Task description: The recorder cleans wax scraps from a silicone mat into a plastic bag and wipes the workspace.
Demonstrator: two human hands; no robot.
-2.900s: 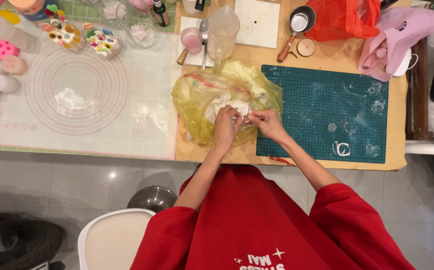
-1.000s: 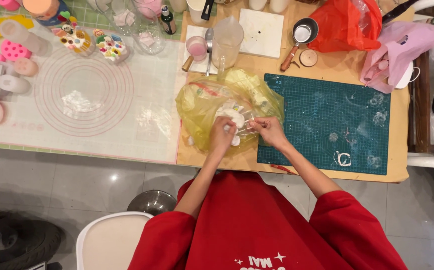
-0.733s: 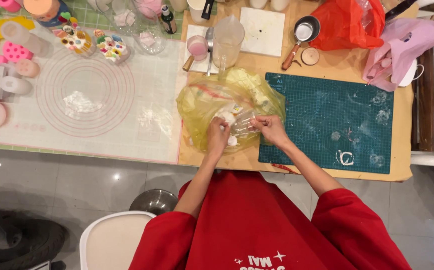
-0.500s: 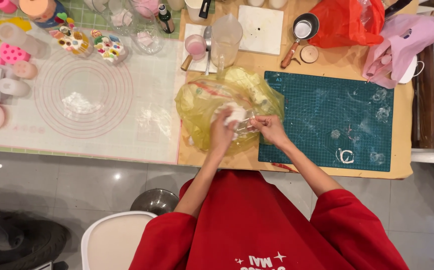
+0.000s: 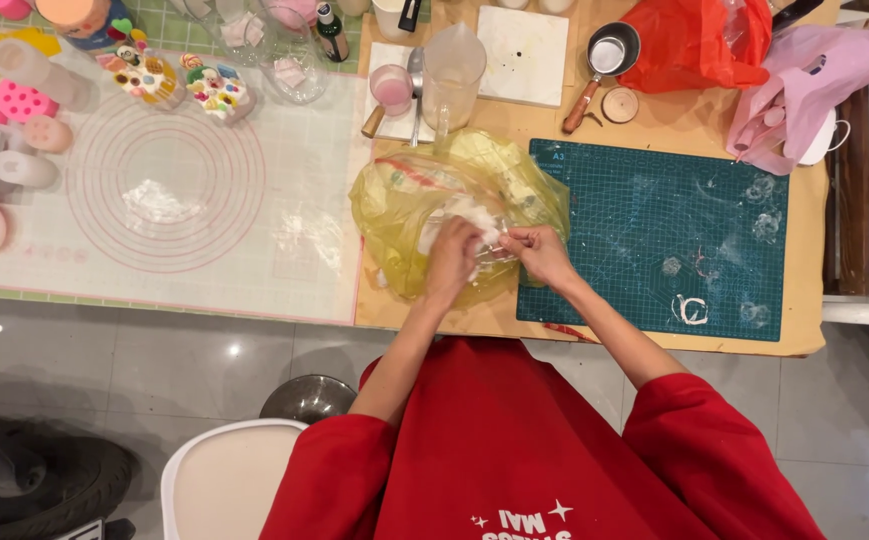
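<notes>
A crumpled yellow plastic bag [image 5: 404,200] lies on the wooden table, just left of the green cutting mat [image 5: 654,240]. Over the bag I hold a small clear cup [image 5: 484,232] with white material inside. My left hand [image 5: 451,262] grips the cup's left side, with its fingers on the white material. My right hand [image 5: 539,252] pinches the cup's right edge. Both forearms reach up from red sleeves at the bottom.
A translucent round-marked baking mat [image 5: 164,195] covers the left table. Pink moulds [image 5: 19,100], decorated pieces [image 5: 216,88], a clear jug [image 5: 452,62], a small pan [image 5: 609,52], an orange bag [image 5: 699,40] and a pink bag [image 5: 804,85] line the back. A white stool [image 5: 224,480] stands below.
Both hands stayed over the yellow bag. The left hand turned and shifted on the clear cup, working the white material, while the right hand kept its hold on the edge.
</notes>
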